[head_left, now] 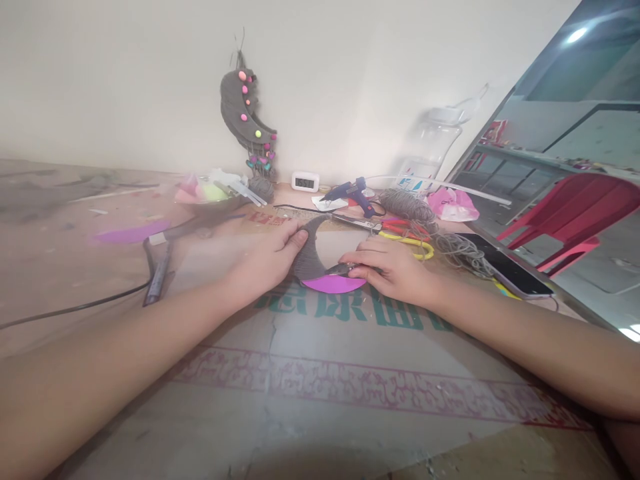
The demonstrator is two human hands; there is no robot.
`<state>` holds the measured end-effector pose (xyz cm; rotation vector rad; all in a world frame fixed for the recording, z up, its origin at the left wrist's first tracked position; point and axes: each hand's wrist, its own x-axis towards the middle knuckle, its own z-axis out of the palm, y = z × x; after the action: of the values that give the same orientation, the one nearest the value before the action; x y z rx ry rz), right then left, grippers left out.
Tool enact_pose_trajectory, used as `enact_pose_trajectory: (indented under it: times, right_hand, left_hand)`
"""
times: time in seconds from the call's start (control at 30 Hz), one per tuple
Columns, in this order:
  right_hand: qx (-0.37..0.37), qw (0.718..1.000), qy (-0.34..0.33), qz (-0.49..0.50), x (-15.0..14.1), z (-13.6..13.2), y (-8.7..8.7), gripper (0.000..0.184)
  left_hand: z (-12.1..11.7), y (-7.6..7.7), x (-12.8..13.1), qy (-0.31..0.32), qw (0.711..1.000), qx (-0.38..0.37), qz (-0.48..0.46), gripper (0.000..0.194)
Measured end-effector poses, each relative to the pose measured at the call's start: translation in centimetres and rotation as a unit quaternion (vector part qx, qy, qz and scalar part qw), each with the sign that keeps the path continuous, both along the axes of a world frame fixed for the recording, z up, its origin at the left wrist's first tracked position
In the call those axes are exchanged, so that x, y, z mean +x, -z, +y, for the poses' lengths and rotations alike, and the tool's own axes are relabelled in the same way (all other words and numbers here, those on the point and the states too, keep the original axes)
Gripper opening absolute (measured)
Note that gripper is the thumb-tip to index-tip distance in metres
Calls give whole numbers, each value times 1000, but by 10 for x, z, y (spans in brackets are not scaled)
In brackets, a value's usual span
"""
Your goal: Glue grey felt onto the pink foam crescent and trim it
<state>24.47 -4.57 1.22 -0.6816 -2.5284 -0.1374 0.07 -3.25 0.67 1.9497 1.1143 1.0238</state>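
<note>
The crescent [314, 250] lies between the two hands over the middle of the tabletop [320, 427], its left arm covered in close grey windings and its lower edge a bare purple. The left hand [280, 250] grips it from the left, thumb pressed on the wound part. The right hand [395, 267] has its fingers pinched together around a dark bundle [343, 269] beside the purple part — probably yarn, though too blurred to be sure.

The step looks like wrapping. To do it well, the left thumb should pin the last turn, each new turn should lie snug against it with even pull, and the curve needs care, since turns could bunch inside and gape outside.

Under the crescent, the surface carries green lettering and, nearer the wearer, a red patterned band. Beyond the crescent are a glue gun [357, 193] and a small clock [305, 181]; to its right, scissors [403, 228], loose yarn [463, 252] and a phone [510, 267]. Behind it, a decorated moon [233, 110] hangs on the pale wall [125, 80] — and far right, a red chair [575, 207] stands in the room.
</note>
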Motion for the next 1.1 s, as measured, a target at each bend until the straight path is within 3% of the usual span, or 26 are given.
enact_pose_trajectory:
  times: [1.1]
  right_hand:
    - [9,1000,3,6,-1,0,0,23]
  left_hand:
    - [0,0,0,8,1000,-5,-11,29]
